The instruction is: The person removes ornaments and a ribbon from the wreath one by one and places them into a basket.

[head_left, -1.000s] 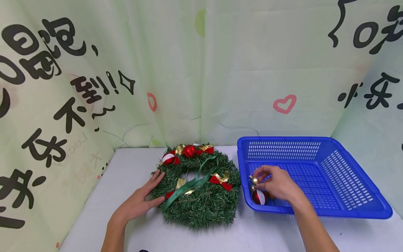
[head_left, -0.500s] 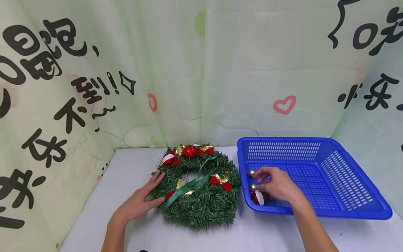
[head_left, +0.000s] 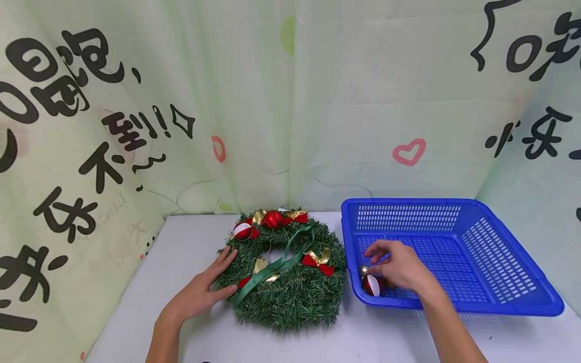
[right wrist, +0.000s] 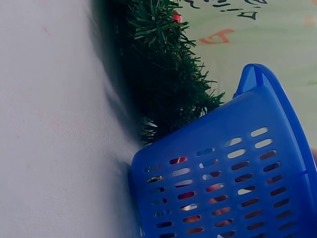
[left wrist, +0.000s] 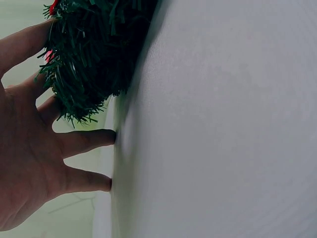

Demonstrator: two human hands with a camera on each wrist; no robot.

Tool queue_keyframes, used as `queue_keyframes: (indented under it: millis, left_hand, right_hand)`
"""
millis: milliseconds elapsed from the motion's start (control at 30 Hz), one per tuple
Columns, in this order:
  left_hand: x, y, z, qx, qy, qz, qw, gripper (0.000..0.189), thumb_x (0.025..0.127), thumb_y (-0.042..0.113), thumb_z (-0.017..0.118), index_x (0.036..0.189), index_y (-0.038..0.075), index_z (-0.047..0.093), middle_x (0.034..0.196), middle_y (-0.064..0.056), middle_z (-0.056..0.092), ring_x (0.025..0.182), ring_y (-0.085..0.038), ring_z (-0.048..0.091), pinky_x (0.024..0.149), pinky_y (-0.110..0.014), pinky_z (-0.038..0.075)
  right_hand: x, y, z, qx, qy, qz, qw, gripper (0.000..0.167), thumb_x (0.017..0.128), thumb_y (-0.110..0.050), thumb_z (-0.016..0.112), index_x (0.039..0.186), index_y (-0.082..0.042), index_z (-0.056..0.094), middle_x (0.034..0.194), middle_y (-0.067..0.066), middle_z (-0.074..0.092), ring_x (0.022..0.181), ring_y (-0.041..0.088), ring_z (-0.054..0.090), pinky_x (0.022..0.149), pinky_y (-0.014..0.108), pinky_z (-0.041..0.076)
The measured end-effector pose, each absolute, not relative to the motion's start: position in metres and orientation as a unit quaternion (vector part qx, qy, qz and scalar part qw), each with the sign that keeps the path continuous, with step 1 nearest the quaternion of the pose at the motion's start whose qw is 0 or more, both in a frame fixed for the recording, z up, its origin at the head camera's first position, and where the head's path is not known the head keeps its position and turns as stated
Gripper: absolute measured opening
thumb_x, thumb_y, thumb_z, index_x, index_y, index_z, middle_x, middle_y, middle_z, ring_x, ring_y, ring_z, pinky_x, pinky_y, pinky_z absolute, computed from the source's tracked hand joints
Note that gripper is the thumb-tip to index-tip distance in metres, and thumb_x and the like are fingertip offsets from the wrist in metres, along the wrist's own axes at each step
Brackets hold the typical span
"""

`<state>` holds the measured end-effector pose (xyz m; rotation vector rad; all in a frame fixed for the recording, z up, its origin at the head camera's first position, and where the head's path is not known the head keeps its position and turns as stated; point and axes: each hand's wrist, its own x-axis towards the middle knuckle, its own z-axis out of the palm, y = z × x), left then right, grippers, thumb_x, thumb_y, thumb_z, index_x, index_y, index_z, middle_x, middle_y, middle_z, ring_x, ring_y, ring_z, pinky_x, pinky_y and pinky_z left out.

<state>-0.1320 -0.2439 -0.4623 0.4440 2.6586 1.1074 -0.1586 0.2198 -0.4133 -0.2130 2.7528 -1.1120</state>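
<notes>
1. Wreath, green, qty 1: lying flat on white table, ctr., just L. of basket.
2. On wreath, far side: red bauble, qty 1, & red-white bauble, qty 1, both sitting among greenery.
3. Red-gold bows, approx. qty 4, some part hidden: decorating wreath.
4. Green ribbon, qty 1: trailing across wreath's ctr. hole.
5. L. hand, qty 1: resting w/ fingers spread, touching wreath's L. edge.
6. Blue basket, qty 1: standing on table, R. of wreath.
7. In basket, near-L. corner: striped bauble, qty 1, & gold ball, qty 1, lying close together; other contents part hidden, count unclear.
8. R. hand, qty 1: reaching into same corner, fingers bent; can't tell if pinching anything.
9. Curtain: hanging behind, showing black lettering.
</notes>
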Motion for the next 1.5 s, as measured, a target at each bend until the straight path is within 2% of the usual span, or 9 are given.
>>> queue_keyframes:
  millis: [267,433,567,833,1133,1500]
  left_hand:
    - [-0.133,-0.244,-0.463,0.154,0.906,0.377,0.114,0.082,0.102,0.049,0.063,0.168,0.031,0.019,0.177,0.002,0.005,0.159,-0.041,0.017,0.118,-0.072,0.028]
    - [-0.133,-0.244,-0.463,0.154,0.906,0.378,0.115,0.082,0.102,0.049,0.063,0.168,0.030,0.019,0.177,0.001,0.004,0.159,-0.042,0.017,0.118,-0.072,0.027]
    - [-0.132,-0.244,-0.462,0.150,0.905,0.381,0.118,0.082,0.102,0.049,0.063,0.169,0.029,0.019,0.177,0.001,0.004,0.159,-0.043,0.016,0.118,-0.073,0.026]
    - [-0.131,-0.244,-0.462,0.150,0.905,0.380,0.116,0.082,0.102,0.048,0.063,0.169,0.030,0.019,0.177,0.001,0.004,0.159,-0.043,0.018,0.118,-0.073,0.028]
    - [-0.132,-0.244,-0.463,0.153,0.905,0.381,0.113,0.081,0.103,0.048,0.063,0.169,0.029,0.019,0.177,0.000,0.004,0.159,-0.043,0.017,0.118,-0.073,0.027]
    - [-0.131,-0.242,-0.460,0.153,0.905,0.380,0.115,0.082,0.103,0.048,0.063,0.169,0.029,0.018,0.177,0.001,0.004,0.159,-0.043,0.017,0.118,-0.073,0.027]
  right_hand:
    - [-0.157,0.221,-0.412,-0.080,0.920,-0.377,0.067,0.023,0.090,-0.001,0.075,0.113,-0.003,0.073,0.099,0.008,0.071,0.087,0.021,0.071,0.074,0.037,0.058]
    - [-0.156,0.220,-0.411,-0.079,0.917,-0.388,0.050,0.024,0.095,-0.007,0.073,0.119,-0.004,0.071,0.113,0.017,0.073,0.096,0.028,0.073,0.077,0.041,0.062]
    - [-0.156,0.218,-0.410,-0.076,0.914,-0.396,0.034,0.027,0.098,-0.012,0.072,0.124,-0.005,0.070,0.121,0.018,0.072,0.104,0.033,0.073,0.080,0.044,0.063]
    - [-0.157,0.212,-0.406,-0.066,0.911,-0.407,-0.011,0.027,0.100,-0.014,0.070,0.127,-0.012,0.071,0.126,0.016,0.072,0.111,0.034,0.072,0.081,0.042,0.061]
    - [-0.158,0.206,-0.399,-0.079,0.903,-0.419,-0.050,0.033,0.099,-0.013,0.071,0.133,-0.013,0.070,0.127,0.015,0.072,0.111,0.034,0.073,0.080,0.037,0.060]
    - [-0.164,0.195,-0.393,-0.087,0.884,-0.455,-0.059,0.043,0.101,-0.025,0.071,0.141,-0.012,0.064,0.133,0.016,0.070,0.116,0.036,0.071,0.087,0.046,0.062]
